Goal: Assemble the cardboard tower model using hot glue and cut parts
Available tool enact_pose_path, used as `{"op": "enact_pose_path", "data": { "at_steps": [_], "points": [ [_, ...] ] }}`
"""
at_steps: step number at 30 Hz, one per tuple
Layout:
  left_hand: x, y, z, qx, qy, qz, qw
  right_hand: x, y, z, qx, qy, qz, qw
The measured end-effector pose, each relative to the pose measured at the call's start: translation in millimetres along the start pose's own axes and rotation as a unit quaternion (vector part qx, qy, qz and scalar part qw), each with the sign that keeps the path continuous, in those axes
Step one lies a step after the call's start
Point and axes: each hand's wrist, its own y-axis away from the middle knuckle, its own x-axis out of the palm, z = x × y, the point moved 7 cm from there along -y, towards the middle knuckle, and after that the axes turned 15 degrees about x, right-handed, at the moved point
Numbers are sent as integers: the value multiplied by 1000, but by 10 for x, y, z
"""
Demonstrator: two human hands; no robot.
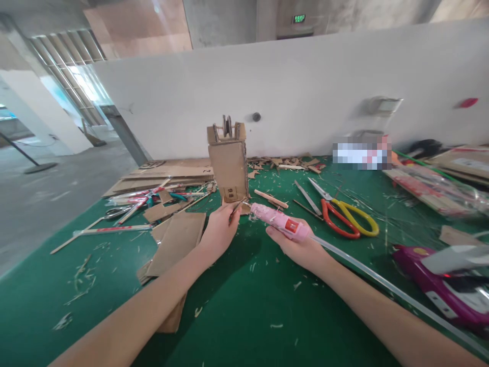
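My right hand [300, 248] is wrapped round a pink hot glue gun [271, 218], its nozzle pointing left. A long translucent glue stick [367, 265] runs out of its rear end. My left hand [219, 232] is closed in a pinch close to the nozzle; what its fingers hold is small and partly hidden. Just behind both hands stands an upright cardboard tower [228, 165], with thin discs [228, 126] on a stick across its top. Whether the nozzle or the left fingers touch the tower's base, I cannot tell.
Red-and-yellow-handled scissors [340, 216] lie right of the tower. A purple device [439, 285] sits at the right edge. Cardboard pieces [181, 234], wooden sticks [267, 198] and scraps are scattered over the green table [244, 316]. A white partition [298, 92] rises behind.
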Motion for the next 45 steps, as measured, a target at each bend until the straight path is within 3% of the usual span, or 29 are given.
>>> {"op": "enact_pose_path", "data": {
  "at_steps": [15, 27, 36, 45],
  "points": [
    [-8, -6, -45, 21, 2, 0, 1000, 37, -18, -6, 9, 9, 6, 1000],
    [-13, -1, -47, 33, 11, -16, 999, 40, -49, -57, 44, 8, -8, 999],
    [-7, 12, -26, 27, 15, -15, 999, -2, -70, -73, 30, 6, -37, 999],
    [-1, -5, -39, 24, 2, -9, 1000, 25, -17, -28, 27, 11, -12, 999]
  ]
}}
